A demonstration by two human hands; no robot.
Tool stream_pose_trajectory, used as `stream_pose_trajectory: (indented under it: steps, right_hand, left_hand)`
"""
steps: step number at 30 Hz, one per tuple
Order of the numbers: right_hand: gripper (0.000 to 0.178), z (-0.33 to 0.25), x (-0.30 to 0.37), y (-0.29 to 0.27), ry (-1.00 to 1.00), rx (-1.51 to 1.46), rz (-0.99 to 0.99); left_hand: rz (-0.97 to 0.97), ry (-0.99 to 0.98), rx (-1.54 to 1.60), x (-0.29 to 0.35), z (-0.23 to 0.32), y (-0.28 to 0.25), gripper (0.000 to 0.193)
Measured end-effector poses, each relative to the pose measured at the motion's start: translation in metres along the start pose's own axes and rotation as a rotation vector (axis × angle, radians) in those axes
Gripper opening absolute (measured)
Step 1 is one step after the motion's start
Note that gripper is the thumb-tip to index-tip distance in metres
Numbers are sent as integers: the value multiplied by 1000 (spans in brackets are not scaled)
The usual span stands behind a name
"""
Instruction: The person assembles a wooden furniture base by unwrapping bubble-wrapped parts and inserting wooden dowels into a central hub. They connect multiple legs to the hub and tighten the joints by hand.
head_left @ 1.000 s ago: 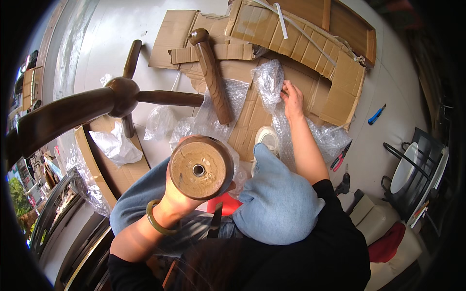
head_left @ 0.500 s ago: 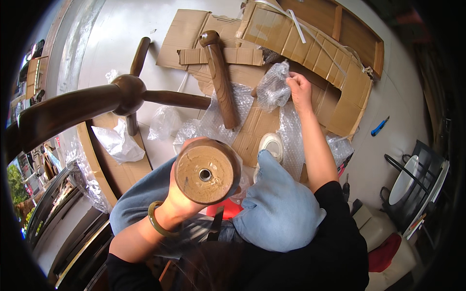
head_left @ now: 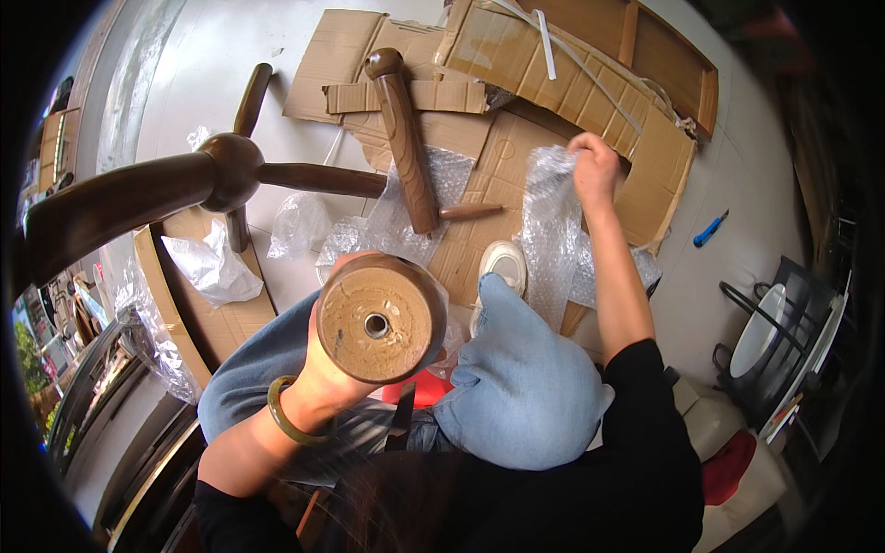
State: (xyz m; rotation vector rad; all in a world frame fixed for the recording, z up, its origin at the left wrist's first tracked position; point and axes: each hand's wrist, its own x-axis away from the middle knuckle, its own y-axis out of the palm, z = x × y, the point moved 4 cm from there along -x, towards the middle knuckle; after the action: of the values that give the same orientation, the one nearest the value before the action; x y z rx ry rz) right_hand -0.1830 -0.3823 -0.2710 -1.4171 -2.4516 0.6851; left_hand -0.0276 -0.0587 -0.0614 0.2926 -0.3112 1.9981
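Note:
My left hand is wrapped round a turned wooden furniture piece. Its flat, pale round end faces up, with a metal-lined hole in the middle; the rest below is hidden. Further off on the right, my right hand grips the top of a long strip of bubble wrap that hangs down over cardboard. A dark wooden leg with a rounded knob lies beyond my left hand. By its near end rests a small tapered wooden rod; whether they touch I cannot tell.
A dark wooden frame with several curved arms stands at the left. Flattened cardboard covers the floor ahead, beside a wooden panel. White wrapping lies at left. At right are a blue cutter and a black rack.
My right hand has moved the bubble wrap to the right, and the crumpled wrap now hangs as a strip. The small rod is uncovered. My left hand keeps its hold. The view has shifted slightly.

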Motion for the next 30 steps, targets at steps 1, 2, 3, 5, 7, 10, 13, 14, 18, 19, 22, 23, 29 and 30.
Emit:
stream_pose_trajectory:
  steps: [1, 2, 3, 5, 7, 10, 13, 14, 18, 19, 22, 23, 29, 30]
  right_hand:
    - [23, -2, 2, 1, -42, 67, 28]
    - [22, -3, 5, -3, -108, 131, 78]
    - [20, 9, 6, 5, 111, 197, -147]
    - [15, 12, 6, 4, 74, 201, -120]
    - [13, 13, 5, -3, -31, 135, -60]
    - [15, 27, 14, -8, 203, 23, -263]
    - [14, 17, 13, -22, 2, -36, -180]
    - [14, 22, 17, -17, 209, -107, -430]
    - [17, 10, 14, -48, 232, -185, -75]
    - [17, 9, 17, -53, 353, -135, -66]
    - [19, -7, 18, -67, 284, -659, 204]
    - [21, -10, 20, -66, 329, -684, 167]
    - [18, -21, 1, -77, 119, -607, 297]
    - [19, -18, 4, -77, 204, -273, 220]
  left_hand:
    - [-5, -37, -19, 2, -1, 0, 76]
    - [20, -95, -53, 2, -3, 0, 77]
    - [-4, -141, -49, 3, -4, 1, 78]
    - [-26, -53, -96, 1, 0, 1, 81]
    - [8, 6, -134, 2, 2, 0, 84]
    - [-23, 8, 14, 2, 2, 3, 83]
    - [-47, 14, -119, 4, 2, 6, 84]
    - [-65, 25, -119, 3, 2, 6, 84]
    - [-40, 58, -123, 4, 6, 7, 83]
    - [-44, 32, -118, 4, 6, 8, 81]
    - [-55, 9, -125, 1, 7, 7, 76]
    - [-50, -21, -102, 2, 7, 6, 75]
    - [-29, 6, -43, 3, 6, 7, 80]
    - [-74, -112, -150, 6, 3, 7, 85]
